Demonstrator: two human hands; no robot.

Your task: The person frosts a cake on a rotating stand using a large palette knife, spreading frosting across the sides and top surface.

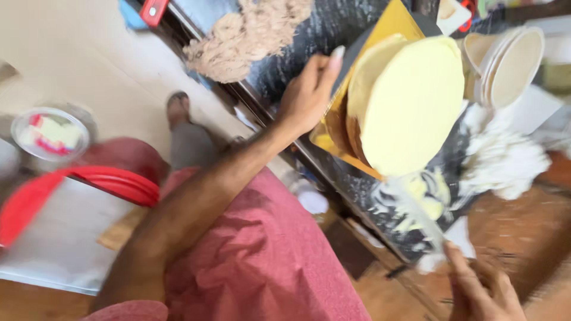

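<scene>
A round layered cake (410, 107) topped with smooth pale yellow cream sits on a gold cake board (386, 24) on the dark counter. My left hand (309, 95) holds the board's left edge, one finger raised along it. My right hand (482, 291), at the bottom right, grips the end of a clear piping bag (416, 202) smeared with white and yellow cream. The bag's wide end lies just below the cake. The picture is motion-blurred.
A stack of pale paper plates (511, 65) and crumpled white tissue (511, 154) lie right of the cake. A beige fibrous heap (250, 35) sits at the counter's far end. At left are a red lid (113, 181) and a clear tub (50, 134); a sandalled foot (178, 107) shows on the floor.
</scene>
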